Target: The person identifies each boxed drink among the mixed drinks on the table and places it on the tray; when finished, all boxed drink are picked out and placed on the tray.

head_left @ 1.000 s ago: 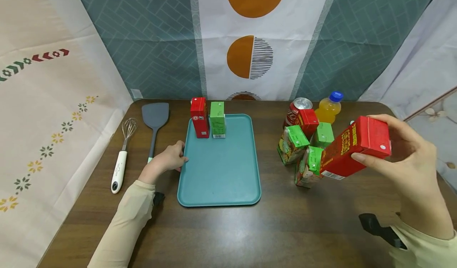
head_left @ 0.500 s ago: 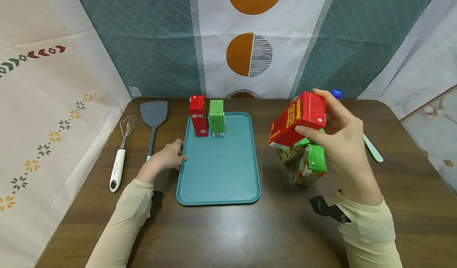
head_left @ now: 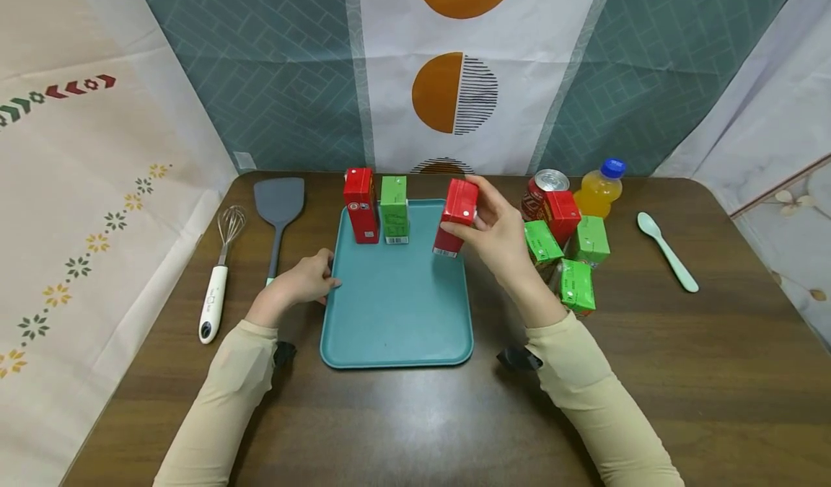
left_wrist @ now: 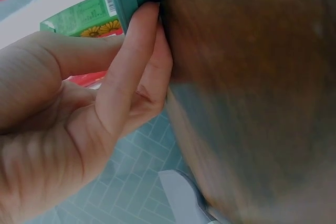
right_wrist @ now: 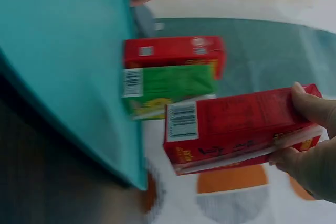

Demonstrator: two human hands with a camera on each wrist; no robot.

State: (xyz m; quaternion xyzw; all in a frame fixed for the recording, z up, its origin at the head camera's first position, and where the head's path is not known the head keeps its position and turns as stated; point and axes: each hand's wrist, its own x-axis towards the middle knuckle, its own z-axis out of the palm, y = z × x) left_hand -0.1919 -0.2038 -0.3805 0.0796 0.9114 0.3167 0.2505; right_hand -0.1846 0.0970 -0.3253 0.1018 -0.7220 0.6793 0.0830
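My right hand (head_left: 496,234) pinches a red juice box (right_wrist: 236,129) near its top, thumb on one side and fingers on the other. It is nearly upright over the back right of the teal tray (head_left: 396,314), its base a little above the surface in the right wrist view. My left hand (head_left: 305,278) pinches the tray's left rim, fingers under the edge in the left wrist view. Another red juice box (head_left: 362,209) and a green juice box (head_left: 394,213) stand side by side at the tray's back left.
Right of the tray cluster several green juice boxes (head_left: 576,285), a red box (head_left: 560,213), a soda can (head_left: 534,197) and an orange drink bottle (head_left: 596,192). A pale spoon (head_left: 669,252) lies at far right. A spatula (head_left: 280,202) and a whisk (head_left: 214,303) lie left.
My right hand has carried the red juice box leftward from beyond the cluster to over the tray, turning it from tilted to nearly upright. My left hand has stayed at the rim.
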